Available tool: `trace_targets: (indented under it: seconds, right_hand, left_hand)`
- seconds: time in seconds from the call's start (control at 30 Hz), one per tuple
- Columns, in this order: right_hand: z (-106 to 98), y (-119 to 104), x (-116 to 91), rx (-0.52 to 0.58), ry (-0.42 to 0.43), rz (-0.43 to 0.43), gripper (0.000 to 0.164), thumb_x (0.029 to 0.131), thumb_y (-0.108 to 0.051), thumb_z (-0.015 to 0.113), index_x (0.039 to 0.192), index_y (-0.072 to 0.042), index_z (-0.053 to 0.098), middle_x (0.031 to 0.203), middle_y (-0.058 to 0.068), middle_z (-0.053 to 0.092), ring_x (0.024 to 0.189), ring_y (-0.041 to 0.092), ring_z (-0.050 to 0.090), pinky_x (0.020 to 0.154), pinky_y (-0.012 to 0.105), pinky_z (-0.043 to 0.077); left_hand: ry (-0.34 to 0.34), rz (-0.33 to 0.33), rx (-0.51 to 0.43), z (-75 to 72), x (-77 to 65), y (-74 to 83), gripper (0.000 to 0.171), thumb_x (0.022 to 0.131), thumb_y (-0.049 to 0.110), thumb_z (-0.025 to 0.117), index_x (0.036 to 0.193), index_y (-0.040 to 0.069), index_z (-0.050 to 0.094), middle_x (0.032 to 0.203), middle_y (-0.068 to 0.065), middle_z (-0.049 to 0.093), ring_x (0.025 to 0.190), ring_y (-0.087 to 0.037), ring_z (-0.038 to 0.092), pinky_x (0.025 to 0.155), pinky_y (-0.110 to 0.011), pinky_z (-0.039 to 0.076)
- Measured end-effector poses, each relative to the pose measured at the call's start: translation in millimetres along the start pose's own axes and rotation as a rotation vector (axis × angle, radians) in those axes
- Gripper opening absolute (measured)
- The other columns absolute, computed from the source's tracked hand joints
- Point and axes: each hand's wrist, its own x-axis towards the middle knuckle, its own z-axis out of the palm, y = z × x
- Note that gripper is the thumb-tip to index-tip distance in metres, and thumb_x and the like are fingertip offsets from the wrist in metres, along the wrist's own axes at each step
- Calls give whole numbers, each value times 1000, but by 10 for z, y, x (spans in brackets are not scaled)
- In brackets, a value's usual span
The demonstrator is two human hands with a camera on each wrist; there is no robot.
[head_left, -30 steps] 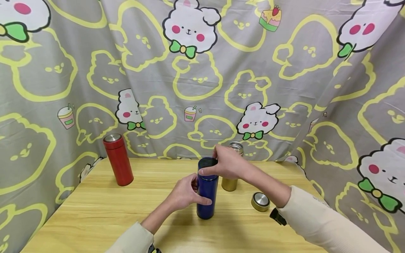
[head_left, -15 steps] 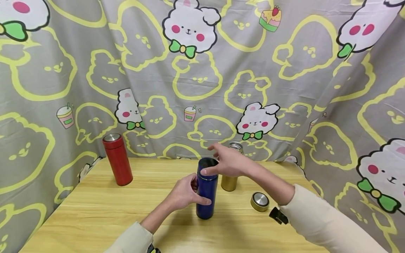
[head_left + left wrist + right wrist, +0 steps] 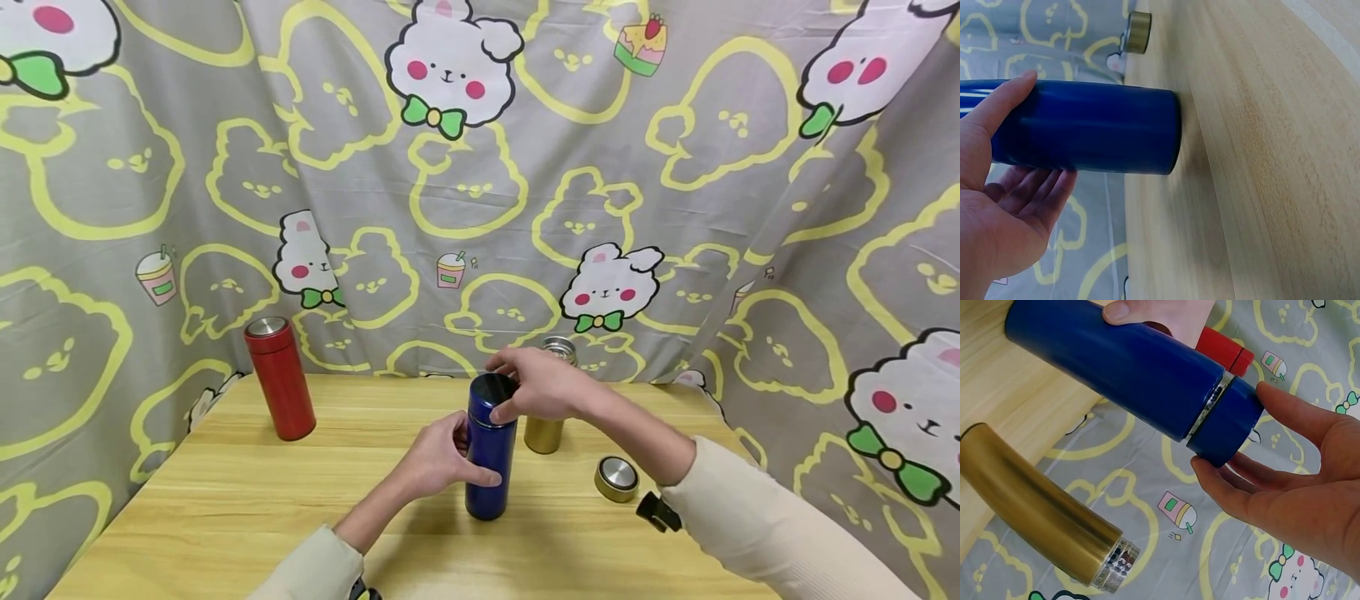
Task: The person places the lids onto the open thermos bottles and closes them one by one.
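A blue thermos bottle [image 3: 487,471] stands upright on the wooden table. My left hand [image 3: 435,457] grips its body, thumb across the near side and fingers behind, as the left wrist view also shows. At the top, my right hand [image 3: 547,385] holds the blue lid [image 3: 1229,422] between thumb and fingertips. In the right wrist view a silvery band of neck shows between lid and body. Just behind the right hand stands a gold thermos bottle [image 3: 1041,506] with its metal neck uncovered. Its gold lid [image 3: 617,479] lies on the table below the right forearm.
A red thermos bottle [image 3: 283,383] with its silver-topped lid on stands at the back left of the table [image 3: 360,417]. A grey patterned curtain [image 3: 465,200] hangs behind the table and along both sides.
My right fingers lift off the lid's far side half a second ago, then come back down around it. The left hand and the bottle stay in place.
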Motion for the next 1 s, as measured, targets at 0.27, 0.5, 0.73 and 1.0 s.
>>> trace_targets:
  seconds: [0.27, 0.5, 0.73, 1.0]
  right_hand:
    - [16, -38, -6, -53, 47, -6, 60, 77, -19, 88, 131, -10, 64, 127, 13, 68, 110, 27, 67, 92, 41, 55]
    - [71, -10, 41, -119, 115, 21, 61, 75, -39, 90, 121, -7, 64, 110, 10, 70, 94, 21, 65, 79, 35, 54]
    - [132, 33, 66, -168, 173, 0, 61, 73, -48, 89, 108, -5, 60, 94, 7, 65, 82, 18, 56, 68, 30, 46]
    - [105, 18, 17, -110, 93, 35, 88, 79, -50, 84, 143, -3, 46, 133, 18, 57, 120, 31, 56, 97, 48, 51]
  left_hand:
    - [5, 4, 16, -6, -4, 9, 60, 65, 41, 96, 104, 15, 58, 92, 0, 61, 82, -18, 56, 69, -34, 48]
    - [7, 12, 13, -8, -2, 6, 58, 65, 40, 96, 100, 14, 57, 87, 2, 58, 78, -16, 54, 65, -32, 46]
    - [10, 17, 23, -4, 1, -1, 58, 65, 40, 96, 99, 14, 56, 85, 2, 56, 76, -16, 52, 64, -31, 45]
    - [9, 17, 34, 1, 4, -12, 57, 66, 40, 95, 97, 14, 56, 85, 1, 53, 76, -16, 50, 63, -30, 42]
